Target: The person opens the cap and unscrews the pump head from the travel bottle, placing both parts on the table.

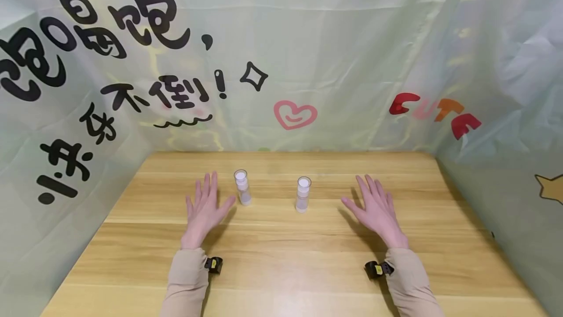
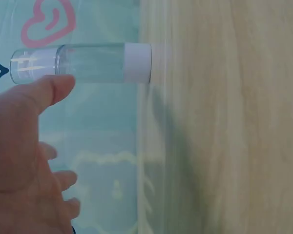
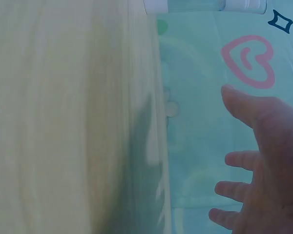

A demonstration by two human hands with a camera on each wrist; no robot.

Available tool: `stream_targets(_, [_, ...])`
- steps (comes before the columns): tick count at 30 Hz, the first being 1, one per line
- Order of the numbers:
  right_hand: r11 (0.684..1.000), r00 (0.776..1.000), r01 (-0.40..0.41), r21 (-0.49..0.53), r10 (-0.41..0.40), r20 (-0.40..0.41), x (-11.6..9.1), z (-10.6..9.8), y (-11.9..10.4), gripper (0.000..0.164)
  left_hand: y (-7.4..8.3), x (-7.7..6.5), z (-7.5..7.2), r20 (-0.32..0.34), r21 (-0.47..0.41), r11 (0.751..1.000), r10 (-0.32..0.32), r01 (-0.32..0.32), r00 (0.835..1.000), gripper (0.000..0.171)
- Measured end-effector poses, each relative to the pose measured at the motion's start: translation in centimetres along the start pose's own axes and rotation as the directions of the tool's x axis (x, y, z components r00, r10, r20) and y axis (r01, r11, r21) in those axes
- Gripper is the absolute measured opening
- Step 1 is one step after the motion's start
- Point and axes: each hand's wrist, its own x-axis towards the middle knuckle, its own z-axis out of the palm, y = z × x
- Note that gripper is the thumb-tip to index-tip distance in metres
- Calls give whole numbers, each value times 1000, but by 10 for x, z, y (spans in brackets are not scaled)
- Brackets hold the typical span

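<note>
Two small clear bottles with white tops and white bases stand upright on the wooden table. The left bottle (image 1: 243, 189) is close to the thumb of my left hand (image 1: 205, 212), whose fingers are spread and hold nothing. In the left wrist view that bottle (image 2: 90, 63) shows behind the thumb; whether they touch I cannot tell. Farther right, the second bottle (image 1: 302, 195) stands between the hands. My right hand (image 1: 376, 209) hovers with spread fingers, apart from it. At the top of the right wrist view a bottle (image 3: 195, 5) is partly cut off.
The wooden table (image 1: 281, 248) ends at a pale printed curtain (image 1: 343, 63) at the back, which also runs along both sides. Each sleeve carries a black wrist camera, the left camera (image 1: 214, 265) and the right camera (image 1: 375, 270).
</note>
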Motion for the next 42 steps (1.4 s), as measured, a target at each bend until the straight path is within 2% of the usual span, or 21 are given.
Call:
stream_targets(6, [998, 998, 47, 50, -45, -39, 4, -1, -5, 87, 8, 0, -1, -82, 3, 999, 35, -34, 996, 98])
stream_targets(10, [988, 993, 99, 116, -91, -75, 6, -2, -16, 82, 20, 0, 0, -174, 14, 994, 112, -111, 978, 106])
stream_targets(15, [966, 988, 139, 220, -120, -96, 6, -3, -33, 78, 43, -3, 2, -284, 37, 972, 234, -234, 930, 110])
stream_targets(21, [922, 979, 187, 339, -146, -141, 8, -3, -51, 73, 70, -8, 6, -364, 38, 926, 364, -376, 858, 107])
stream_targets(25, [878, 971, 224, 423, -165, -174, 9, -2, -61, 71, 86, -10, 14, -371, 67, 886, 449, -459, 813, 106])
stream_targets(29, [814, 960, 271, 513, -189, -207, 10, 1, -71, 67, 99, -12, 25, -337, 52, 853, 504, -519, 795, 106])
stream_targets(31, [784, 957, 285, 551, -199, -212, 11, 3, -75, 64, 104, -14, 31, -317, 19, 842, 516, -538, 796, 107])
stream_targets(34, [749, 953, 302, 590, -214, -215, 13, 7, -81, 61, 111, -16, 39, -276, -81, 833, 509, -548, 815, 110])
stream_targets(37, [724, 949, 316, 613, -230, -218, 16, 11, -86, 60, 116, -17, 46, -215, -218, 830, 473, -514, 854, 112])
stream_targets(39, [715, 946, 324, 620, -237, -220, 17, 12, -89, 60, 120, -18, 51, -164, -309, 829, 437, -466, 885, 113])
stream_targets(42, [708, 944, 331, 624, -245, -222, 18, 14, -94, 59, 125, -18, 59, -80, -434, 815, 389, -384, 918, 112])
